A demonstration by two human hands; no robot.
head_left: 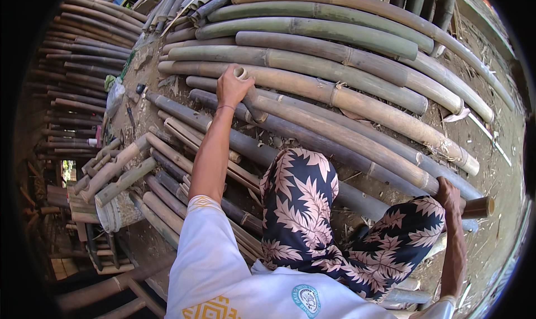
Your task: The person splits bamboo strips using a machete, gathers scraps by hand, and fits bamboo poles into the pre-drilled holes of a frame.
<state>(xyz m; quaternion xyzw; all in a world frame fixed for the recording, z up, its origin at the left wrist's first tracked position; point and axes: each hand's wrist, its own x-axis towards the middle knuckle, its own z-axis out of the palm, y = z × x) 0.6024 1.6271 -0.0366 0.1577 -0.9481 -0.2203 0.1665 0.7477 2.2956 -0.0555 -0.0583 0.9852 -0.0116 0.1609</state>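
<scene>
A long tan bamboo pole (346, 143) lies slantwise across my front, above other poles. At its far left end a short bamboo tube (258, 114) sits crosswise against it; whether the two are joined I cannot tell. My left hand (230, 90) is closed round the upper part of this tube, whose hollow mouth shows beside the thumb. At the right, my right hand (448, 193) is closed round the pole near its other end. A narrower brown bamboo end (479, 207) sticks out past that hand. Part of the right hand's grip is hidden.
Several thick green and tan bamboo poles (312, 25) lie side by side beyond my hands. More poles are stacked (89, 56) at the far left. A whitish bucket (120, 212) stands under cut bamboo pieces (120, 162). My knees, in patterned trousers (301, 201), are close below the pole.
</scene>
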